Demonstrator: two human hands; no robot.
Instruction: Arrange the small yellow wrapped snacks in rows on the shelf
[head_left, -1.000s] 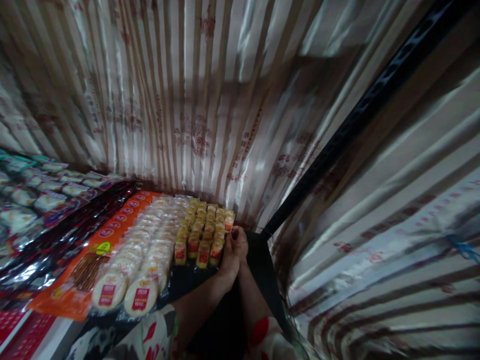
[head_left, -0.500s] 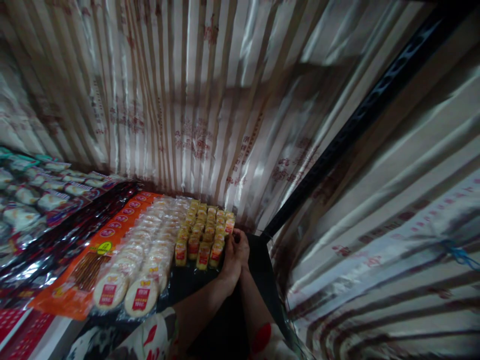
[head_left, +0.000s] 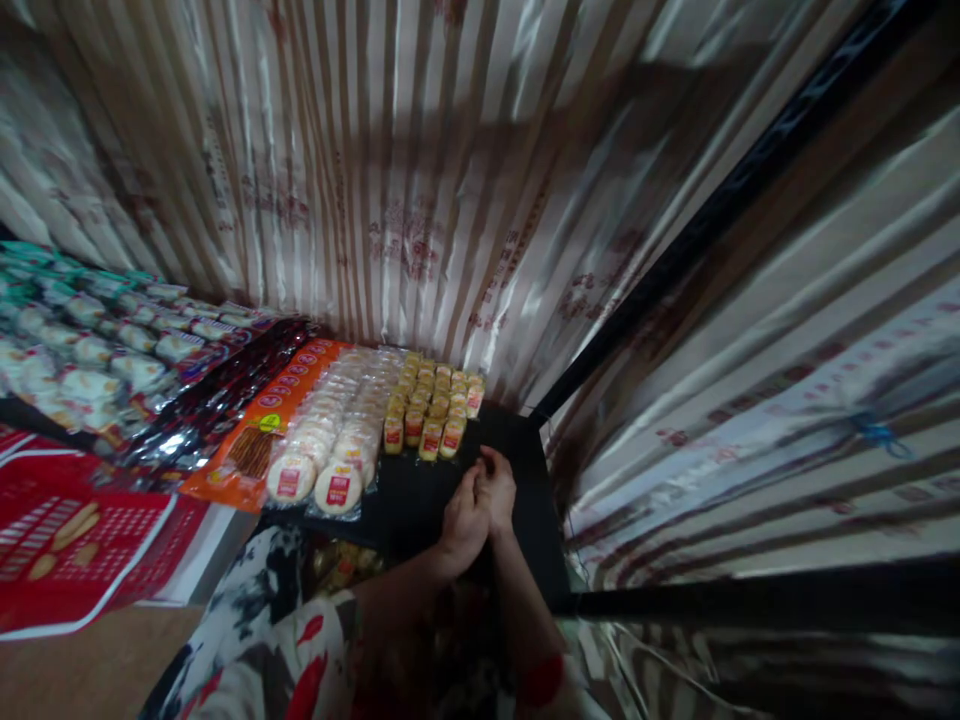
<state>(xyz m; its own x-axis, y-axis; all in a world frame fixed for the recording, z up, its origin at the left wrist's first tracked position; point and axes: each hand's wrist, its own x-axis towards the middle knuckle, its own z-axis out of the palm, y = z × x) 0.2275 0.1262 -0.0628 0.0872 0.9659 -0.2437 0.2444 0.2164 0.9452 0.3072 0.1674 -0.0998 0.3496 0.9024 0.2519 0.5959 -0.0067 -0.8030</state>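
- left hand (head_left: 465, 522) and right hand (head_left: 499, 496) touch, half-curled; cannot tell whether either grips anything;
- rows of yellow snack packets (head_left: 431, 438) stand beyond, on the black shelf (head_left: 531, 480)

Two hands (head_left: 466, 522), two cracker rows (head_left: 337, 485) and four foremost yellow packs (head_left: 430, 440) show.

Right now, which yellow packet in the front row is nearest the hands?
The rightmost yellow packet; others in that row stand farther left, toward the round snacks.
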